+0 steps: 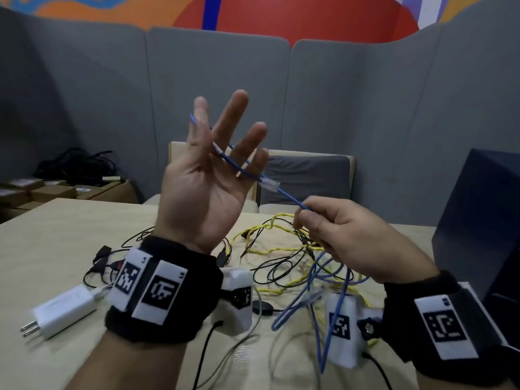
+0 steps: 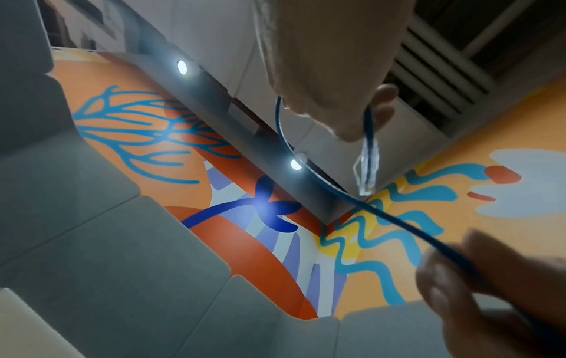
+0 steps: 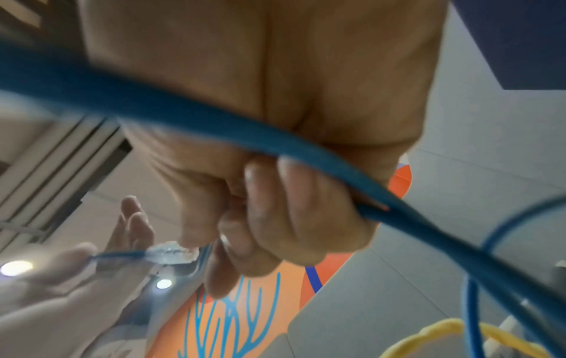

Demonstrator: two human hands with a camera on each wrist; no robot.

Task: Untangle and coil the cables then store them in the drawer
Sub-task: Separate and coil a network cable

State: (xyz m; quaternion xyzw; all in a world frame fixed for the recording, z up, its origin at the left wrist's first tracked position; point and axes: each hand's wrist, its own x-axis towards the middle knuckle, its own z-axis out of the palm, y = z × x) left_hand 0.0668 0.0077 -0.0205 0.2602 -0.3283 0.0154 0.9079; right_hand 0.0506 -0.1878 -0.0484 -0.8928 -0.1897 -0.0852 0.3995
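Note:
My left hand is raised above the table, palm toward me, fingers straight and spread. A blue cable loops across and between those fingers, and its clear plug hangs just past the little finger. In the left wrist view the blue cable curves from under the palm toward the right hand, with the plug dangling. My right hand pinches the cable between thumb and forefinger, a little right of the plug. The rest of the blue cable trails down to the table. No drawer shows.
A tangle of yellow cable and thin black cables lies on the wooden table under my hands. A white charger sits at the front left. A dark box stands at the right, and cardboard boxes behind left.

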